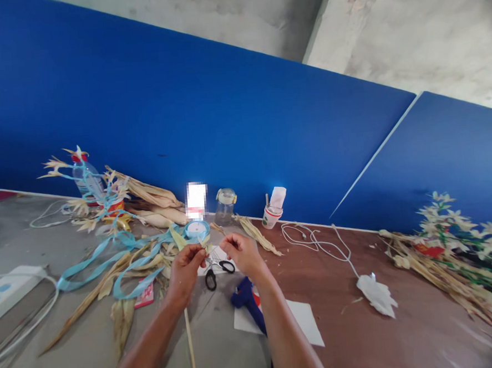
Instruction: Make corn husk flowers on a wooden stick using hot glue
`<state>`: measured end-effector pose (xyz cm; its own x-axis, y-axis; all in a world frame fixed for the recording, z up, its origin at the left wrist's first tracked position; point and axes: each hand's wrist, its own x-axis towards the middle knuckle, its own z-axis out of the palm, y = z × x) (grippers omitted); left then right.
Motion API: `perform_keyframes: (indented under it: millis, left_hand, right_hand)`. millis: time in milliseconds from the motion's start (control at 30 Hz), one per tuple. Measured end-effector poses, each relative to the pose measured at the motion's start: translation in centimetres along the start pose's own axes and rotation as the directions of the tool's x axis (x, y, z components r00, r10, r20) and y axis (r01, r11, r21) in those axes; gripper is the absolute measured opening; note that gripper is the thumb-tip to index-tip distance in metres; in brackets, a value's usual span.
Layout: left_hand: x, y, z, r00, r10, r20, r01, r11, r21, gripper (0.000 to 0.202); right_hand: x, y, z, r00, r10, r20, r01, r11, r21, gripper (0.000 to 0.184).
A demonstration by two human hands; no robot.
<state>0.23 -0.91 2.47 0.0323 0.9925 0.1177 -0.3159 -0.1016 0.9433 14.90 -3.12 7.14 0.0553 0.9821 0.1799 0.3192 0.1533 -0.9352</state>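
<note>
My left hand [187, 271] is closed in a pinch at a small pale piece of corn husk [204, 243]. A thin pale stick [189, 343] runs down from beneath that hand; whether the hand holds it I cannot tell. Fingertips pressed together, my right hand [244, 253] is a short way to the right, and what it pinches is too small to name. Black-handled scissors [211, 279] lie on the table between and below the hands. A blue glue gun [249, 303] rests partly behind my right forearm, over white paper [306, 322].
Light-blue ribbon [85, 274] and dried husks [157, 195] spread at left, near a bottle [88, 180] and power strip [11, 293]. A glass jar [226, 207] and paper cup [271, 217] stand by the blue partition [225, 124]. A white cable [324, 243] and flowers [452, 221] are at right.
</note>
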Motion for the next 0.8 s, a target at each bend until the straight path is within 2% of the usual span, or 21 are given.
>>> perform_keyframes:
  millis: [100, 167, 300, 433, 567, 667, 800]
  left_hand:
    - [0.0, -0.1, 0.0, 0.997, 0.076, -0.019, -0.073, 0.987, 0.144, 0.013]
    - [-0.1, 0.0, 0.0, 0.996, 0.093, -0.014, -0.088, 0.978, 0.189, 0.012]
    - [-0.4, 0.3, 0.1, 0.997, 0.077, -0.002, -0.076, 0.982, 0.173, 0.012]
    - [-0.4, 0.4, 0.2, 0.999, -0.038, 0.026, 0.038, 0.999, -0.016, 0.017]
    - [-0.3, 0.4, 0.3, 0.968, -0.236, 0.085, 0.251, 0.928, -0.276, 0.023]
    - [-0.2, 0.6, 0.3, 0.938, -0.32, 0.135, 0.346, 0.882, -0.319, 0.024]
    - [-0.4, 0.7, 0.4, 0.921, -0.34, 0.192, 0.383, 0.883, -0.273, 0.024]
  right_hand:
    - [0.1, 0.5, 1.0, 0.993, 0.115, 0.021, -0.116, 0.99, 0.078, 0.024]
    - [0.1, 0.5, 1.8, 0.99, 0.138, 0.008, -0.138, 0.986, 0.096, 0.021]
    - [0.0, 0.3, 2.6, 0.987, 0.153, -0.038, -0.149, 0.984, 0.096, 0.016]
    - [0.1, 0.2, 2.3, 0.984, 0.165, -0.066, -0.154, 0.978, 0.144, 0.016]
    - [0.2, 0.4, 2.0, 0.986, 0.136, -0.093, -0.126, 0.986, 0.11, 0.017]
    - [0.3, 0.6, 1.9, 0.988, 0.134, -0.075, -0.128, 0.989, 0.069, 0.016]
    - [0.4, 0.8, 1.9, 0.991, 0.122, -0.055, -0.123, 0.992, -0.012, 0.016]
